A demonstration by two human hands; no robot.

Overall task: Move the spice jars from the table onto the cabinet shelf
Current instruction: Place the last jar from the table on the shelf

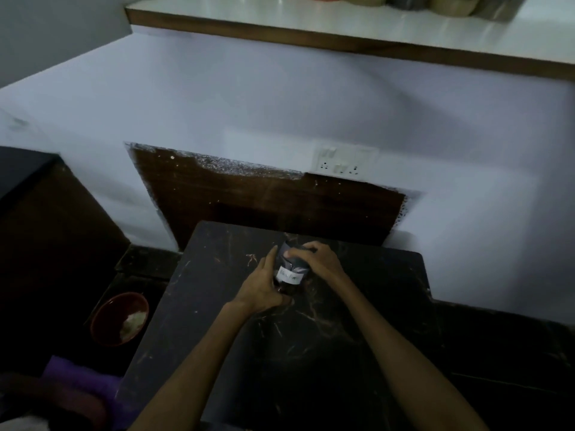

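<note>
A dark spice jar (292,269) with a white label stands at the far middle of the black marbled table (311,353). My left hand (264,287) holds its left side and base, fingers curled round it. My right hand (317,259) grips its top and right side. Above, the white cabinet shelf (280,17) with a wooden edge carries several jars (451,4) at its right end, cut off by the top of the view.
A red bowl (119,318) with white stuff sits on the floor left of the table. A dark cabinet (37,219) stands at the left. A switch and socket plate (343,161) is on the wall behind. Purple cloth (77,381) lies at the lower left.
</note>
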